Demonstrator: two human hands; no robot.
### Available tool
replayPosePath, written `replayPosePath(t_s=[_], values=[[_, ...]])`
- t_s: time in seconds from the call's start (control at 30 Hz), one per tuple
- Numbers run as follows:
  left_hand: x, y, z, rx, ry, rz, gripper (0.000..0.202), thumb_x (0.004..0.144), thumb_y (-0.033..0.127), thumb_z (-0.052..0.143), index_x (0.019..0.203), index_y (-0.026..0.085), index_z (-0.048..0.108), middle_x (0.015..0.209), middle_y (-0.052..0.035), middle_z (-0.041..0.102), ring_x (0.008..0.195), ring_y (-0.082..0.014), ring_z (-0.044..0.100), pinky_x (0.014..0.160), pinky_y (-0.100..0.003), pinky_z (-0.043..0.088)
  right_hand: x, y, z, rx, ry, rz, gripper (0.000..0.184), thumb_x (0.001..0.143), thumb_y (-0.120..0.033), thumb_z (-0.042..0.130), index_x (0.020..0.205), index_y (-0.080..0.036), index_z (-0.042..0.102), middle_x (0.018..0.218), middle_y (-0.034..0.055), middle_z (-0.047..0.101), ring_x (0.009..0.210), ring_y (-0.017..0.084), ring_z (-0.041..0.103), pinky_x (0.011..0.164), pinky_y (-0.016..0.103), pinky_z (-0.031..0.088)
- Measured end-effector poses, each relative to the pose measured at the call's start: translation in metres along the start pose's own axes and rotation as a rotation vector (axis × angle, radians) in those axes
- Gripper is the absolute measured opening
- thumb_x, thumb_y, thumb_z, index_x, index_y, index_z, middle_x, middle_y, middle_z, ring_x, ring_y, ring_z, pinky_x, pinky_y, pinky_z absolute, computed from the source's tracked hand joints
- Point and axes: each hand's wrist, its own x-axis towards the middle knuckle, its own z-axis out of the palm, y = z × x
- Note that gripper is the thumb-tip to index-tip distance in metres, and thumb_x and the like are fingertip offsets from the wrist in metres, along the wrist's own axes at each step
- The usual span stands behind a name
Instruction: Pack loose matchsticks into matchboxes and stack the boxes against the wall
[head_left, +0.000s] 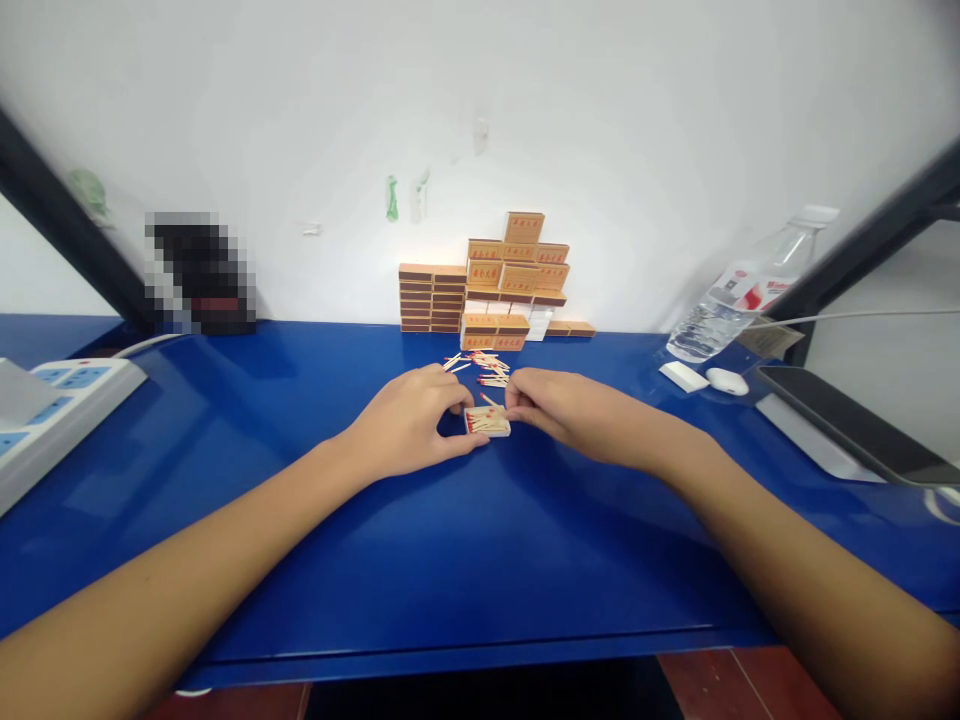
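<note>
A small white matchbox tray [500, 431] with red-tipped matches lying in it rests on the blue table. My left hand [401, 420] steadies it from the left, thumb along the near side and fingers at the far side. At the tray's right end, my right hand [551, 405] is closed in a pinch on a match [490, 401], whose red head points left over the tray. Just beyond the hands lie loose matches [491, 370], partly hidden by my fingers. Behind them, several orange-brown matchboxes [519, 277] are stacked against the wall, some white pieces among them.
On the right, a clear water bottle [731, 290] leans by the wall, with a white block [683, 377], a white rounded case [727, 381] and a phone [862, 425] nearby. A white power strip [90, 400] lies at left, below a dark pixelated object [206, 280].
</note>
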Motion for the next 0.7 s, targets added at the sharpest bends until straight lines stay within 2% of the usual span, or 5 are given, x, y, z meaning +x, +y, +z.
replayPosePath(t_s=[0.43, 0.57, 0.7], values=[[0.0, 0.0, 0.0, -0.01, 0.01, -0.007, 0.028, 0.09, 0.046, 0.075, 0.093, 0.018, 0.073, 0.085, -0.0038, 0.07, 0.083, -0.021, 0.061, 0.071, -0.033, 0.047, 0.002, -0.005, 0.0, 0.084, -0.025, -0.023, 0.012, 0.103, -0.029, 0.055, 0.096, -0.021, 0.061, 0.088, 0.003, 0.069, 0.077, 0.018, 0.058, 0.069, 0.03, 0.038], [-0.001, -0.001, 0.0, -0.008, 0.006, 0.002, 0.028, 0.09, 0.046, 0.076, 0.092, 0.018, 0.072, 0.087, -0.0039, 0.071, 0.085, -0.0215, 0.062, 0.073, -0.034, 0.047, 0.004, 0.002, -0.001, 0.052, 0.085, 0.021, 0.018, 0.104, -0.033, 0.054, 0.093, -0.02, 0.062, 0.084, 0.0028, 0.068, 0.072, 0.016, 0.056, 0.067, 0.03, 0.037], [0.0, 0.0, 0.0, -0.011, 0.015, 0.021, 0.026, 0.089, 0.044, 0.076, 0.092, 0.018, 0.072, 0.088, -0.0039, 0.071, 0.085, -0.0214, 0.062, 0.075, -0.034, 0.048, 0.009, 0.011, 0.003, 0.019, 0.185, 0.103, 0.023, 0.1, -0.04, 0.06, 0.091, -0.019, 0.065, 0.081, 0.0031, 0.067, 0.069, 0.016, 0.054, 0.064, 0.031, 0.036]])
